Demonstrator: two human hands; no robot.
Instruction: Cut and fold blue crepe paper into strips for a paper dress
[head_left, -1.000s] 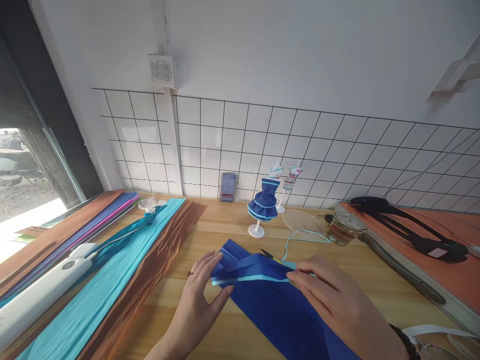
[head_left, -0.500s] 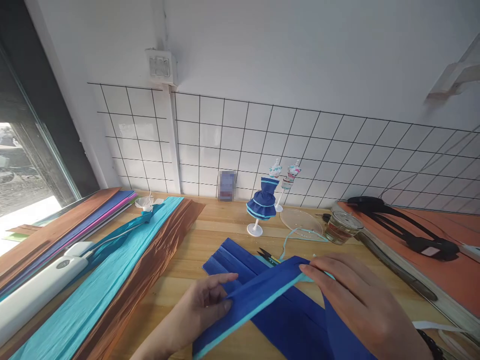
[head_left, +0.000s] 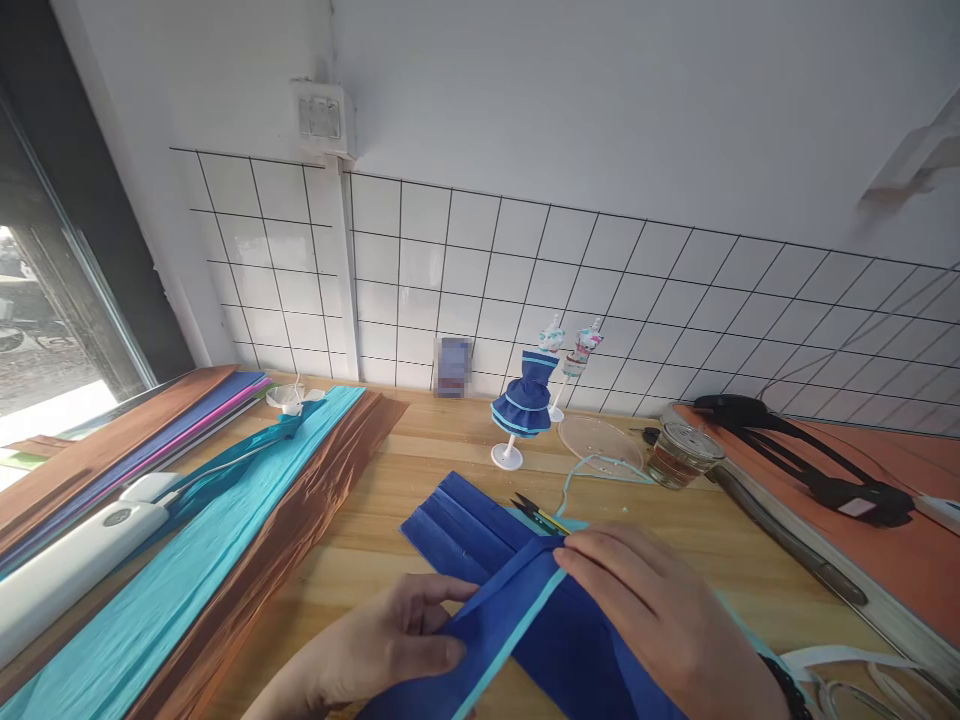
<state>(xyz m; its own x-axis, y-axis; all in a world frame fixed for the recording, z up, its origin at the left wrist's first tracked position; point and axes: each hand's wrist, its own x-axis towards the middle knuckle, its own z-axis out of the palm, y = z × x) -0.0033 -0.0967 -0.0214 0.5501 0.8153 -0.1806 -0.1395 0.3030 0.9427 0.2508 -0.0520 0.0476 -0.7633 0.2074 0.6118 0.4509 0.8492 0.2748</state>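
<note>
A folded sheet of dark blue crepe paper [head_left: 457, 525] lies on the wooden table [head_left: 390, 480] in front of me. Across it runs a dark blue strip with a light blue edge [head_left: 517, 610]. My left hand [head_left: 390, 645] pinches the strip's lower left end, fingers closed on it. The palm of my right hand [head_left: 652, 615] lies over the strip's upper right part, fingertips pressing it down. Small scissors [head_left: 536, 508] lie just beyond the paper.
Turquoise [head_left: 202, 560], brown and purple paper sheets and a white device [head_left: 71, 560] lie at left. A small blue dress on a white stand [head_left: 523, 405], a clear lid [head_left: 600, 438], a glass jar [head_left: 682, 452] and a black tool on an orange mat [head_left: 817, 470] stand behind and at right.
The edged strip has swung from lying level across the paper to a steep diagonal. My left hand moved down toward me with its end; my right hand shifted left and nearer.
</note>
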